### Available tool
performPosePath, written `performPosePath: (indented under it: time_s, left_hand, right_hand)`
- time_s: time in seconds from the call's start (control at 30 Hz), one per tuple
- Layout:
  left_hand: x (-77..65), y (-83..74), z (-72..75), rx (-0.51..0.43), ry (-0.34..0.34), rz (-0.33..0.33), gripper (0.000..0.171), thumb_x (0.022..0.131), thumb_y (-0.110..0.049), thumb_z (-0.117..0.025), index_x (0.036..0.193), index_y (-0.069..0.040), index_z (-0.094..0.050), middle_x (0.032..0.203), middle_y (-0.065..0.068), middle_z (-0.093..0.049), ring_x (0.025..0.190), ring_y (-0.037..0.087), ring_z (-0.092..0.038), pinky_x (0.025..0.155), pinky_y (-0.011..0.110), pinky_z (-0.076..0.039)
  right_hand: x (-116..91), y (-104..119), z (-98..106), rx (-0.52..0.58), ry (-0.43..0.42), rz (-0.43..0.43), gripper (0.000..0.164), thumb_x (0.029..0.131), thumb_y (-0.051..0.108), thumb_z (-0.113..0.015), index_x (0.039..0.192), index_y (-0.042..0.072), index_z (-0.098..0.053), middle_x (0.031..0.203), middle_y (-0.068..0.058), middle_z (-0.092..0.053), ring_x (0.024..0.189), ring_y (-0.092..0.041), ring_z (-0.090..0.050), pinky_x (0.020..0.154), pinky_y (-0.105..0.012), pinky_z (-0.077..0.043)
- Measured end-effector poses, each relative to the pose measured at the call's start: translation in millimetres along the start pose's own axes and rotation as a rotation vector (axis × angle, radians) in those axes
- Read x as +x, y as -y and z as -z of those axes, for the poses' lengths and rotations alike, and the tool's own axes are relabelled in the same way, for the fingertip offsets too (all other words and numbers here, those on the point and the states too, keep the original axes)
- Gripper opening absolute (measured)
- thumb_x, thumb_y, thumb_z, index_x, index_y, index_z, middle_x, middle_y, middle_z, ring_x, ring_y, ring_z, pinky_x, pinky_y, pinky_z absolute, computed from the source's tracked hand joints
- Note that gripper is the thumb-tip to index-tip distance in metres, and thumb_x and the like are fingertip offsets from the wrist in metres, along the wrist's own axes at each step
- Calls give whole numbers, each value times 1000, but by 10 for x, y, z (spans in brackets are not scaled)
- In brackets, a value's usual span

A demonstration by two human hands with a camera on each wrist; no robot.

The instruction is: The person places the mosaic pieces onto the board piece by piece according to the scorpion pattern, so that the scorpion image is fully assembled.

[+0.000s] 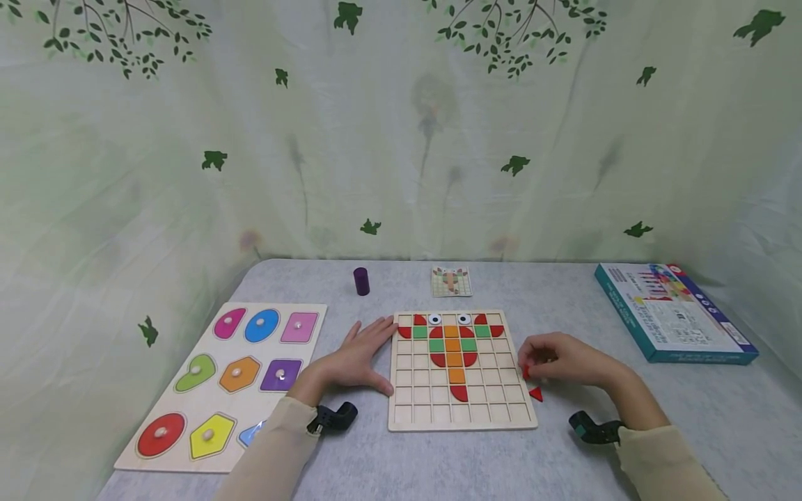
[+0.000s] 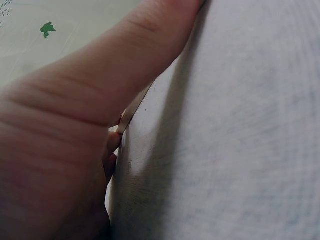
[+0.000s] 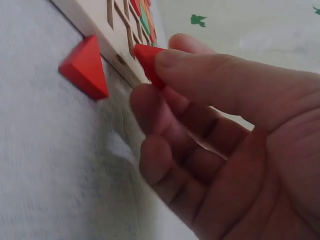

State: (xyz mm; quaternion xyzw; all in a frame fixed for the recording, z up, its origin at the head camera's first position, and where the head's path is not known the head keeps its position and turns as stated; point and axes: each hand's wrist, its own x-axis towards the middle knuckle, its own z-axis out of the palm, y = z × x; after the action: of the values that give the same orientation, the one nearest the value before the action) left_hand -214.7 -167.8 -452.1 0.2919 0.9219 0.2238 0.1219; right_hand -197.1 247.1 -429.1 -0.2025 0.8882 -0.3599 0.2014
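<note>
A wooden grid board [image 1: 422, 379] lies on the table with red quarter-rounds, green squares [image 1: 435, 345], orange squares [image 1: 452, 345] and two eye pieces [image 1: 464, 319] in its cells. My left hand [image 1: 354, 358] lies at the board's left edge, fingers extended and thumb spread toward the lower left side. Just off the right edge, my right hand [image 1: 567, 358] pinches a red triangular block [image 3: 147, 62] between thumb and fingers. A second red triangular block [image 3: 87, 67] rests on the table beside the board, below that hand in the head view.
Behind the board lie a small pattern card [image 1: 451, 282] and a dark purple cylinder [image 1: 361, 282]. A peg puzzle board [image 1: 188, 403] with colourful knobbed shapes is on the left, partly under the left forearm. At the back right is a flat teal-sided box [image 1: 677, 313].
</note>
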Motion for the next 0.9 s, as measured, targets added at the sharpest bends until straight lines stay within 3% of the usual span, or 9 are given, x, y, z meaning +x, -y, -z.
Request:
performPosePath:
  time_s: [0.23,0.47,0.9]
  left_hand:
    - [-6,-7,3,2,-3,0,122,70,-57,-85,160,-7,-19,169,10,-14,158,32,-8,125,61,3]
    - [-2,-8,-3,1,-1,1,121,71,-56,-84,160,-6,-19,169,11,-14,158,33,-7,125,61,3]
    - [6,8,-8,1,-3,1,122,70,-56,-85,160,-7,-19,170,9,-13,158,31,-7,125,61,4]
  right_hand:
    - [37,78,-53,17,-32,56,20,88,16,-76,107,13,-70,99,-3,-66,91,-20,-57,74,-22,-54]
    - [66,170,-116,58,-20,59,26,86,13,-77,110,12,-70,99,-4,-65,90,-22,-57,75,-21,-54]
    - [119,310,-240,-1,-19,75,19,88,22,-77,106,18,-74,91,1,-64,83,-17,-57,68,-21,-50]
